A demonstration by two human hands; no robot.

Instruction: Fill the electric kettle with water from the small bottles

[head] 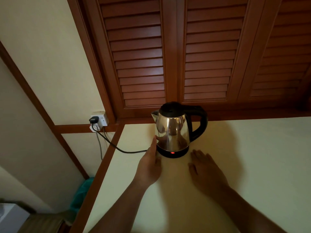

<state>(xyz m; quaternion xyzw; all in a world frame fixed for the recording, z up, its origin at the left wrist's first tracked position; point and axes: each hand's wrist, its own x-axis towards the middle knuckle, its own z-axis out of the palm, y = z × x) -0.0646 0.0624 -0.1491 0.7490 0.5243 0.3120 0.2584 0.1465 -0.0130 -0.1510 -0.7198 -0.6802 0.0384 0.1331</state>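
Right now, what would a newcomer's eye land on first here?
The stainless steel electric kettle stands at the back of the cream counter, a red indicator light glowing on its black base. The left hand touches the kettle's lower left side with straight fingers, while the right hand is spread palm-down just right of the base. A black power cord runs left to a wall socket.

Head camera looks forward and down, near the counter (252, 157).

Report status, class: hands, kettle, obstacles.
Left hand open, fingertip touching kettle. Right hand flat on counter. Lid closed, base light red. No bottles visible.
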